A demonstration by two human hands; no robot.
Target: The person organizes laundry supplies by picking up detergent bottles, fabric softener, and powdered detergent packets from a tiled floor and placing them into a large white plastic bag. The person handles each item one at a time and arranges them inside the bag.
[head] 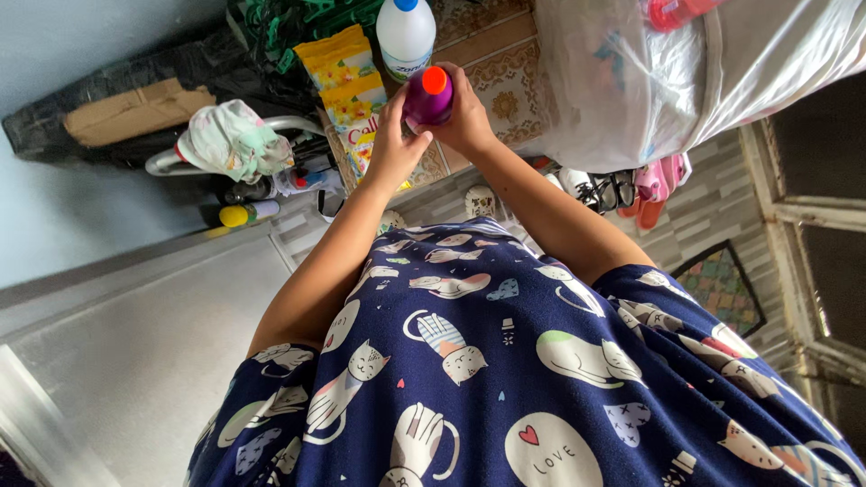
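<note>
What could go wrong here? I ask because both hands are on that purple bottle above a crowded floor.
1. The purple bottle is held only between the left hand and right hand, with its orange cap uncovered; a slip could drop it onto the yellow packets and white bottle below.
2. If the cap is loose, liquid might spill on the tiled floor and make it slippery.

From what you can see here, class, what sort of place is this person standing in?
Probably a home laundry or utility corner: a white detergent bottle, yellow washing-powder packets, sandals on tiled floor, and both hands, left hand and right hand, holding a purple bottle.
</note>
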